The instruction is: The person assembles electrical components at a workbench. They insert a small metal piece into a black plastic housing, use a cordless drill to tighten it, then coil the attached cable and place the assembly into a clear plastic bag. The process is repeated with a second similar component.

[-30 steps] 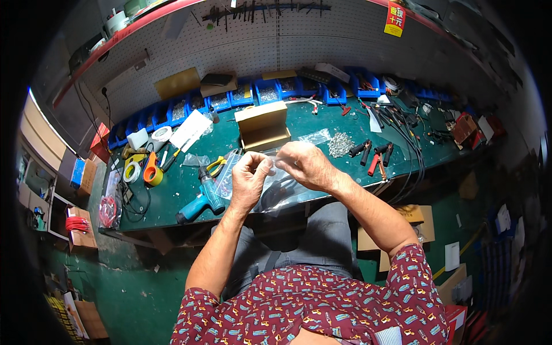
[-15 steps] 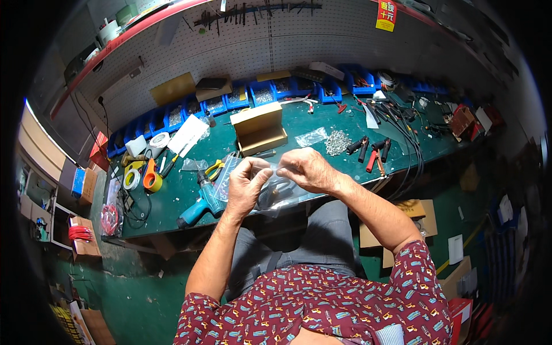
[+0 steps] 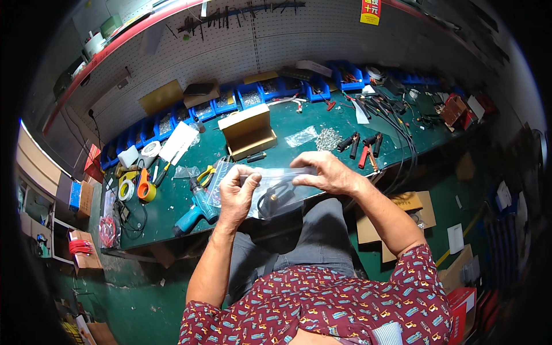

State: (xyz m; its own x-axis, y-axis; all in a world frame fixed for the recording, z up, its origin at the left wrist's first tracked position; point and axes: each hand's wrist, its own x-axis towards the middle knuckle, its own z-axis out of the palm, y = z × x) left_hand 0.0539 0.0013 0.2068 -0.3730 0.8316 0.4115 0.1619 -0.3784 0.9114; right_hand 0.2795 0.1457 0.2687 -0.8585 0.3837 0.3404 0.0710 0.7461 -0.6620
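A clear plastic bag [image 3: 293, 204] hangs over the bench's front edge, above my lap. Inside it lies a coiled black cable [image 3: 276, 199] with a brass-coloured end. My left hand [image 3: 236, 194] pinches the bag's upper left edge between thumb and fingers. At the upper right of the bag, my right hand [image 3: 329, 173] has its thumb and fingers apart; whether they touch the plastic I cannot tell. Close behind the bag are an open cardboard box [image 3: 248, 131] and a short black cylindrical piece [image 3: 256, 156]. More clear plastic bags [image 3: 216, 183] lie beside my left hand.
A teal drill [image 3: 198, 211] and yellow-handled pliers [image 3: 205, 175] lie left. Right of the box are a small clear bag [image 3: 302, 136], a heap of metal parts [image 3: 328, 139], black clamps [image 3: 348, 142], a red clamp [image 3: 364, 156] and black cables [image 3: 406, 133]. Blue bins [image 3: 250, 96] line the back.
My right hand has moved right and its fingers have spread, away from my left hand. The bag is stretched wider, showing the cable inside. My view has shifted slightly right.
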